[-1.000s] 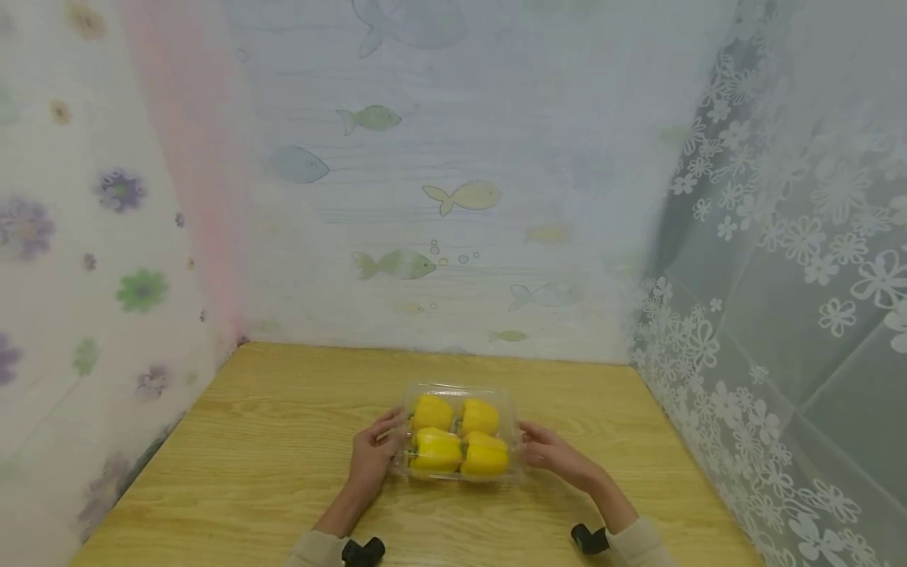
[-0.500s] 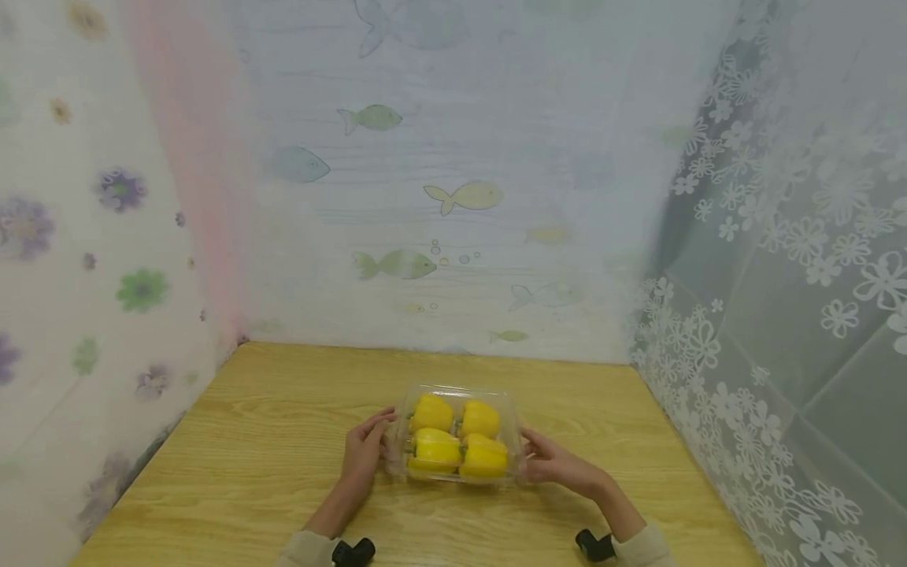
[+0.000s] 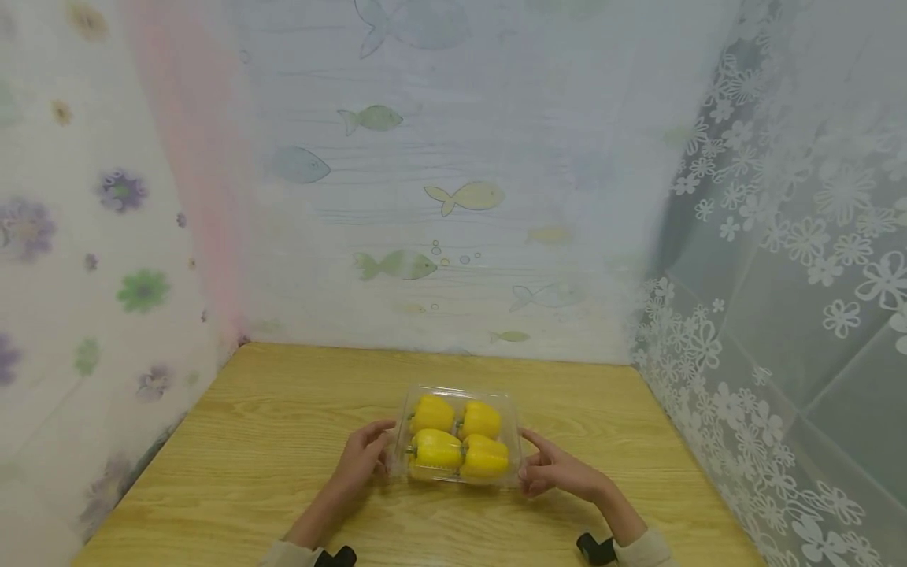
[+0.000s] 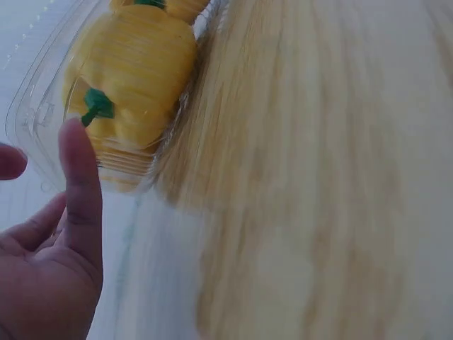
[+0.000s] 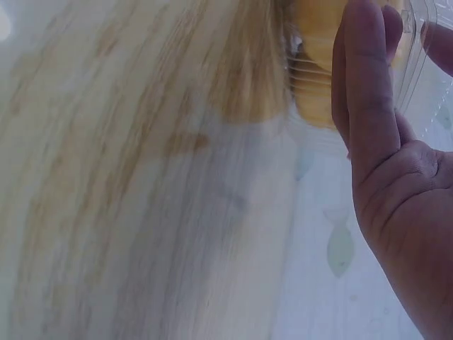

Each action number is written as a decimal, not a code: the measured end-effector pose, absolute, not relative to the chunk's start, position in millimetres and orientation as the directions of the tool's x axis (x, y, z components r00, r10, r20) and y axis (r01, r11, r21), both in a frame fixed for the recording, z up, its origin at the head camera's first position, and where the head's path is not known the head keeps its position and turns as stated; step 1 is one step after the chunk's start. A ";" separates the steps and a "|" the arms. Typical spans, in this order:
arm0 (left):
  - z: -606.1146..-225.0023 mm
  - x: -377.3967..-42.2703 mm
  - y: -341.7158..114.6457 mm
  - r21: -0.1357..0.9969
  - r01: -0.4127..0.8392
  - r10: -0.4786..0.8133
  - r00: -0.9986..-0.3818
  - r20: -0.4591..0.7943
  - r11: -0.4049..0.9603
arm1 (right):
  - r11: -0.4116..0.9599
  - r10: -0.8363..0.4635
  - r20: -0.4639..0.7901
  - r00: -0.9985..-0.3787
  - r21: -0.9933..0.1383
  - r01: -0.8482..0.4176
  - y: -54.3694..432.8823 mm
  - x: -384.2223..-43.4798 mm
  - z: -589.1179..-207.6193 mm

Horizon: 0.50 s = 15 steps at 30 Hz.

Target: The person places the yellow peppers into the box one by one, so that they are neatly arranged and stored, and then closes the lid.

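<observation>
A clear plastic clamshell box (image 3: 513, 421) with several yellow bell peppers (image 3: 436, 449) inside lies on the table, its lid down. Green stems (image 4: 99, 104) show through the plastic in the left wrist view. My left hand (image 3: 363, 454) is beside the box's left edge with loosely bent fingers, holding nothing; whether a fingertip touches the plastic is hard to tell. At the opposite edge, my right hand (image 3: 563, 471) has its index finger stretched toward the side, and its fingertips are at or against the box. In the right wrist view, the fingers (image 5: 371, 99) partly cover the box and peppers.
The wood-grain table (image 3: 283, 417) extends around the box. Behind it hangs a sheet printed with fish (image 3: 464, 195). A flowered sheet (image 3: 142, 290) bounds the left, a white-flowered translucent curtain (image 3: 779, 425) the right. Each wrist wears a black camera (image 3: 595, 549).
My left hand has drawn away from the box's left edge, moving left and slightly nearer to me. The right hand's fingers have loosened, and that hand has lowered slightly. The box has barely shifted.
</observation>
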<state>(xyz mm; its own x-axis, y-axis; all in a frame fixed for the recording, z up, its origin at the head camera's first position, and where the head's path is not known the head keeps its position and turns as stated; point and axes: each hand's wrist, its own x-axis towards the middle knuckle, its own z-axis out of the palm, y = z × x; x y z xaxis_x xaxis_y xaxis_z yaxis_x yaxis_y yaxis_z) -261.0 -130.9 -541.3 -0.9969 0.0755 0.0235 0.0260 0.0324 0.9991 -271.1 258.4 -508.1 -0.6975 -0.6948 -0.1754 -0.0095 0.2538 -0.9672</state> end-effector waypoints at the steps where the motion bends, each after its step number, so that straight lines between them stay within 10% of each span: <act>1: -541.1 -260.1 -132.8 0.999 0.031 0.109 -0.994 0.026 0.043 | 0.252 -0.691 -0.172 -0.702 -0.968 -0.011 258.3 -270.0 -507.9; 15: -537.7 -250.9 -153.4 0.996 0.043 0.423 -0.906 0.005 0.081 | 0.201 -0.689 -0.141 -0.711 -0.980 0.000 257.7 -265.7 -508.5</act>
